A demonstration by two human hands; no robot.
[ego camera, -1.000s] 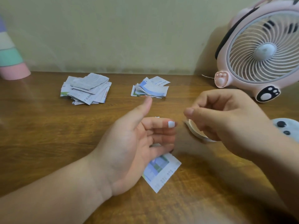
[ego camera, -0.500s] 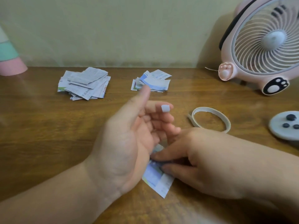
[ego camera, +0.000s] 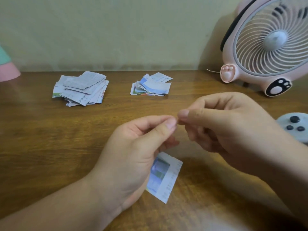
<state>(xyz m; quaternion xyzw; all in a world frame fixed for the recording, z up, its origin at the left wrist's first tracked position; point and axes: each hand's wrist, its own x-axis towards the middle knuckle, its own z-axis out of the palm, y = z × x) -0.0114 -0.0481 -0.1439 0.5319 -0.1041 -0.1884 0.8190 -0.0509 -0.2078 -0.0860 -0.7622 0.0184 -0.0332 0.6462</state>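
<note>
Left hand (ego camera: 133, 155), right hand (ego camera: 225, 124) pinched, fingertips meeting; anything held too small to tell. Paper clipping (ego camera: 166, 177) flat on desk (ego camera: 41, 139), partly under left hand. Newsprint pile (ego camera: 81, 88), coloured clipping pile (ego camera: 151, 86) near far edge.

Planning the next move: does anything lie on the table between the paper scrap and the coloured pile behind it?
Nothing visible lies between paper scrap and coloured pile, though the left hand and right hand hide part of that stretch.

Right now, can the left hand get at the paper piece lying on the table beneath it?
Probably yes: the paper piece lies uncovered under the left hand, whose fingertips are pinched against the right hand.
</note>
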